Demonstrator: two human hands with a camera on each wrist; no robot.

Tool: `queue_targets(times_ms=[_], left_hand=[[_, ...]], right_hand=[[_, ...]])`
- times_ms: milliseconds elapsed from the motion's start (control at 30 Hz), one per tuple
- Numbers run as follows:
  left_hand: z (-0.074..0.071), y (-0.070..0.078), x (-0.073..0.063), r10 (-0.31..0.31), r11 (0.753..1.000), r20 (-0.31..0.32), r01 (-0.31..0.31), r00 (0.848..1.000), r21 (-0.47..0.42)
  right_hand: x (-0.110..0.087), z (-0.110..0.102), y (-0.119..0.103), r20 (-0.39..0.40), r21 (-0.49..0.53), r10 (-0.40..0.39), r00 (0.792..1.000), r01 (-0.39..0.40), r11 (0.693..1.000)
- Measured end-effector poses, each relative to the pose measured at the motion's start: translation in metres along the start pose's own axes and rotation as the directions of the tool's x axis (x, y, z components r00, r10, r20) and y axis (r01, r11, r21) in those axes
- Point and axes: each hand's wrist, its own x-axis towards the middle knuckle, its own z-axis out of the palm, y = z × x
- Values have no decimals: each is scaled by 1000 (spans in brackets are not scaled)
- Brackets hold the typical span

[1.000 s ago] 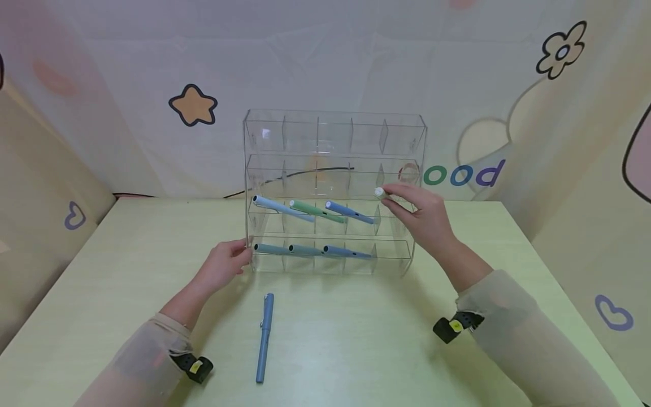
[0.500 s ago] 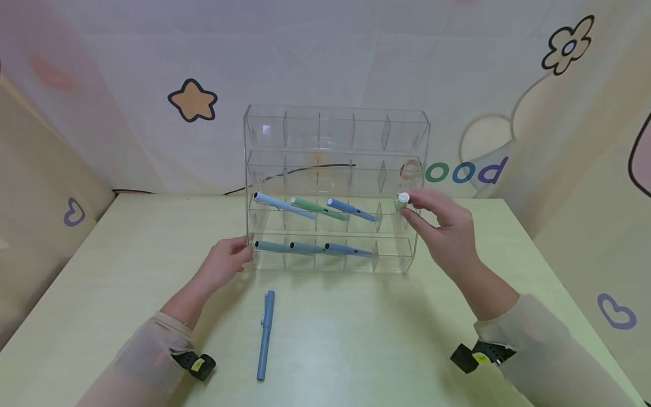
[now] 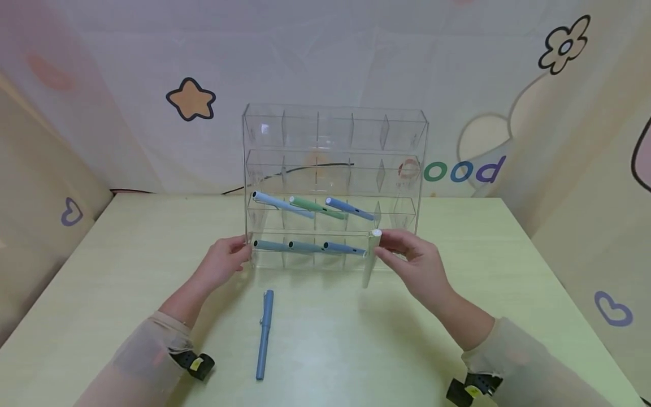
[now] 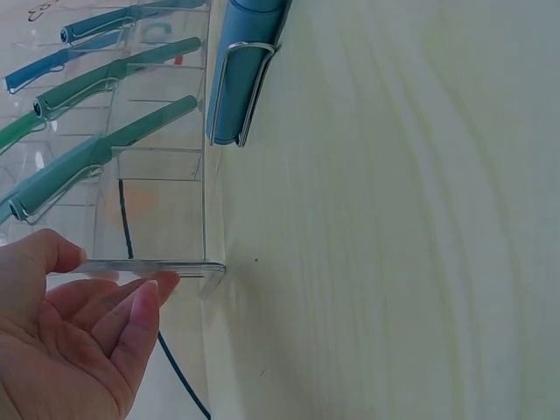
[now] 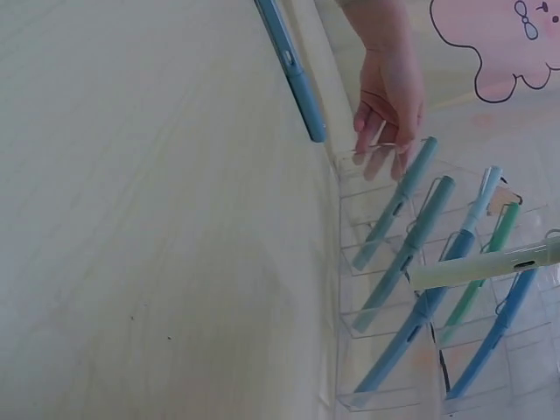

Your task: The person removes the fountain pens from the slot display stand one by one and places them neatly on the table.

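Note:
A clear acrylic rack (image 3: 335,107) with stepped tiers stands on the table. My left hand (image 3: 221,261) grips its left side panel, thumb on one face and fingers on the other in the left wrist view. Between thumb and fingers, my right hand (image 3: 414,260) pinches a pale whitish-green pen (image 3: 372,257). That pen stands nearly upright in the head view, in front of the lowest tier, right of the pens there. In the right wrist view the pale pen (image 5: 481,267) overlaps the racked pens; the right hand is out of that frame.
Three blue-toned pens, one of them a blue pen (image 3: 343,249), lie in the lowest tier. Above them are a light blue pen (image 3: 282,204), a green pen (image 3: 316,208) and a darker blue pen (image 3: 350,208). Another blue pen (image 3: 265,334) lies on the table (image 3: 325,350) in front.
My right hand carried the pale pen rightward, then down and left from the second tier's height to the lowest tier. The pen's length now shows. My left hand stays on the rack.

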Motion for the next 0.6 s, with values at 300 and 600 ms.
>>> queue_targets(times_ms=[300, 600], left_hand=[[-1, 3, 0, -22, 1000, 4, 22, 1000, 10], [-1, 4, -1, -18, 1000, 1, 18, 1000, 20]], right_hand=[[-7, 23, 15, 88, 145, 271, 959, -281, 949], [-11, 51, 29, 142, 205, 419, 897, -441, 874]])
